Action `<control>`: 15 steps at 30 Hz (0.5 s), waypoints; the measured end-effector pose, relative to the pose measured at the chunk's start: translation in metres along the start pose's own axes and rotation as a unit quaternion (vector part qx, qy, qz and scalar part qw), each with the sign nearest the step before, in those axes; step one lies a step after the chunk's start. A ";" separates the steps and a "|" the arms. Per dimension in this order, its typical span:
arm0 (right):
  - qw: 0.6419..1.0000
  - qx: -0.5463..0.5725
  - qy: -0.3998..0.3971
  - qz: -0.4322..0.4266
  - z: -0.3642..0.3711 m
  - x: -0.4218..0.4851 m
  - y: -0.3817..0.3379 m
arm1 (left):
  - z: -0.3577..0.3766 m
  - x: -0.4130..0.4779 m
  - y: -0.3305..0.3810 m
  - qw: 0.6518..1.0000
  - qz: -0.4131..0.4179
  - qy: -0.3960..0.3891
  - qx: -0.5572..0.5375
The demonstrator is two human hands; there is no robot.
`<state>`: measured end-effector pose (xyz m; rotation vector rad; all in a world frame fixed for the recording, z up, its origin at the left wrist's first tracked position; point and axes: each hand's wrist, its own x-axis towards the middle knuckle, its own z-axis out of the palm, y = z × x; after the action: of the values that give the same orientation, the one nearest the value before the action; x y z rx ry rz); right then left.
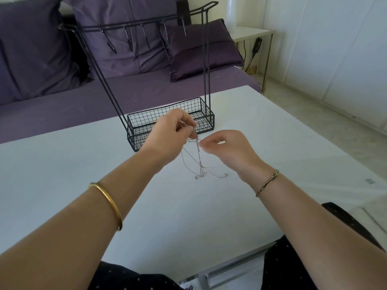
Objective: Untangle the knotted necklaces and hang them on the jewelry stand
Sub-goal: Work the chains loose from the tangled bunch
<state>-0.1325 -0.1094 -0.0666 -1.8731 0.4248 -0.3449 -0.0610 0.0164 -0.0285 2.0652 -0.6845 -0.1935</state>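
Only one camera was in use, worn on the person's head and facing forward and down along both forearms. It sat near the white desk (62, 174), with the left hand (167, 135) and right hand (228, 149) mid-picture. The wire stand (206, 59) stood just beyond them and the purple sofa (52, 105) lay far behind. Its wide lens bowed the edges.

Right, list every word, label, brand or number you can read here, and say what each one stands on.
No text can be read anywhere in this view.
Grey mark on the white table: too small and blurred to tell whether it is writing.
Black adapter by the side table: no label legible.
Jewelry stand, necklaces, gold bangle: no writing shows.
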 end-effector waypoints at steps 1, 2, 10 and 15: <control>1.000 -0.011 0.002 -0.004 0.001 0.001 0.001 | 0.000 0.000 0.000 1.000 0.002 -0.002 0.001; 1.000 -0.024 0.001 -0.012 0.002 0.001 0.002 | 0.000 0.000 0.000 1.000 0.004 -0.004 0.001; 0.997 -0.066 -0.024 -0.023 0.006 0.001 0.002 | 0.001 -0.001 0.000 1.000 0.011 -0.014 0.002; 0.999 0.004 0.037 0.032 -0.007 0.002 -0.005 | -0.001 0.002 -0.004 1.000 -0.004 0.004 0.021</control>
<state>-0.1334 -0.1150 -0.0595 -1.8383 0.5323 -0.3726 -0.0579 0.0175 -0.0309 2.1074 -0.6811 -0.1780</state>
